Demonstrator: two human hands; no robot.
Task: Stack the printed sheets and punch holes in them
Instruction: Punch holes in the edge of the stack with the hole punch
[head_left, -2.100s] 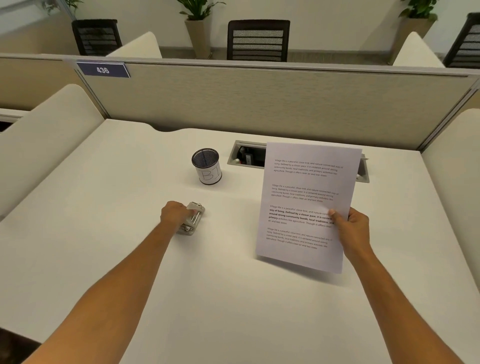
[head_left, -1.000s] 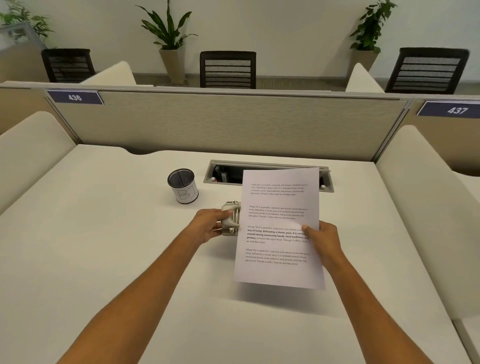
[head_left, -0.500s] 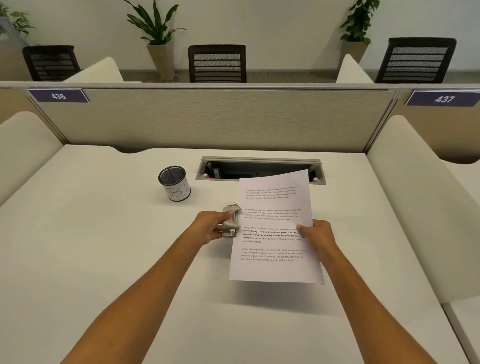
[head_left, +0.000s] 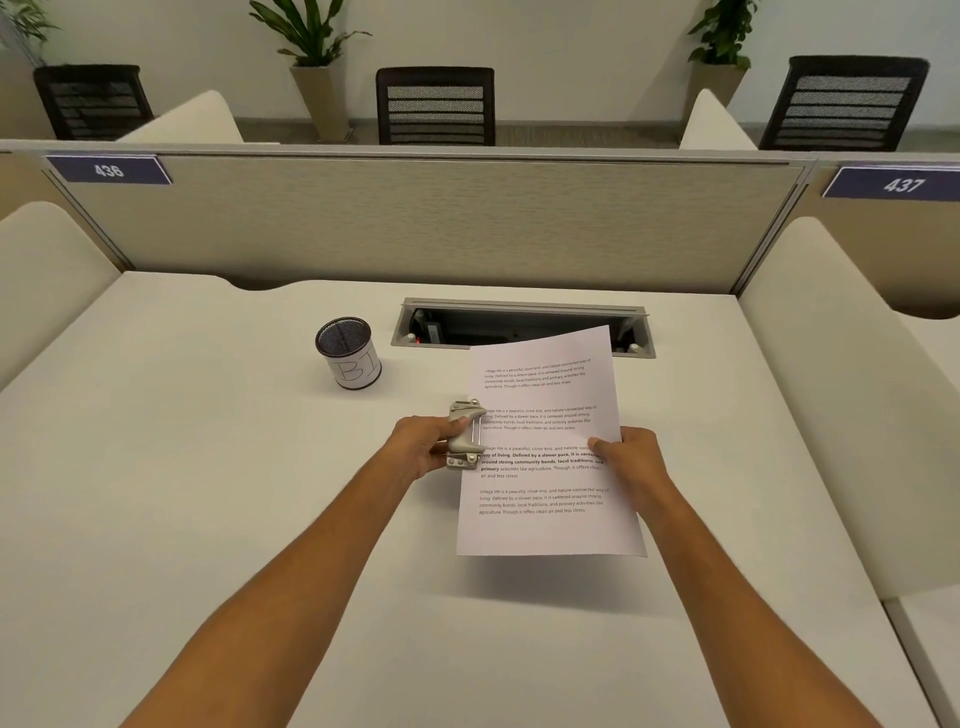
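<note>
A grey metal hole punch stands on the white desk near its middle. My left hand grips the punch from its left side. The printed sheets, white with black paragraphs of text, are held by my right hand, which pinches their right edge. The sheets hover a little above the desk, near end raised. Their left edge sits inside the punch's slot, about halfway along the page. I cannot tell how many sheets are in the stack.
A mesh pen cup labelled "B1" stands left of the punch. An open cable tray is sunk into the desk behind the sheets. A beige partition closes the far side, and cushioned dividers flank the desk.
My left hand slid the punch from the left over to the sheets. My right hand lowered the sheets and fed their left edge into the punch.
</note>
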